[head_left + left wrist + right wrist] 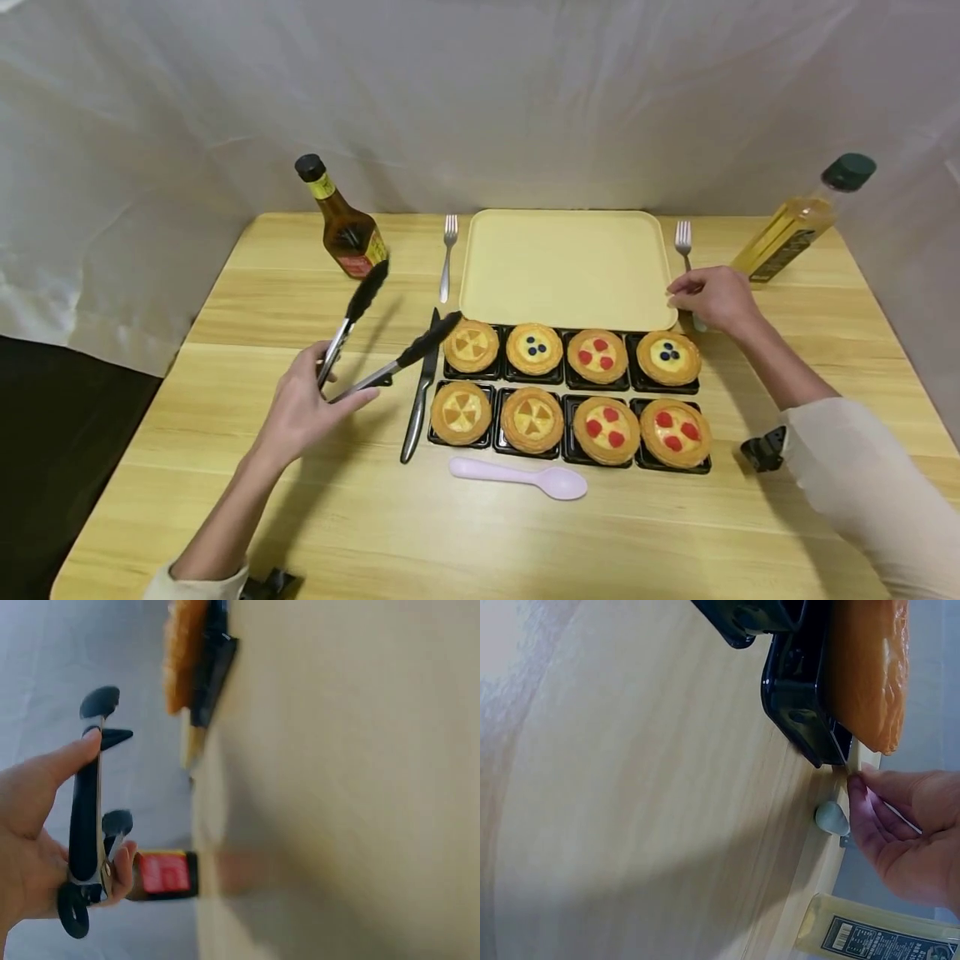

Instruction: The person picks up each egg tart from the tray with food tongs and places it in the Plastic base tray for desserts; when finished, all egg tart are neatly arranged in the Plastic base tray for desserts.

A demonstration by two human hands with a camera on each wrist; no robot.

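In the head view my left hand (pixel 300 408) holds a pair of tongs (pixel 367 292) with black tips, their arms spread apart and nothing between them. The left wrist view shows the thumb along the black handle of the tongs (pixel 86 817). My right hand (pixel 718 296) pinches the front right edge of a pale yellow tray (pixel 566 267) lying flat at the back of the table. In the right wrist view the thumb and fingertips of the right hand (pixel 907 825) meet at that edge, close to a tart (pixel 866 675) in its black holder.
Fruit-topped tarts (pixel 532 421) in black holders form two rows before the tray. A knife (pixel 422 392), a lilac spoon (pixel 517 475) and two forks (pixel 448 250) lie around them. A brown sauce bottle (pixel 348 233) stands left, an oil bottle (pixel 787 233) right.
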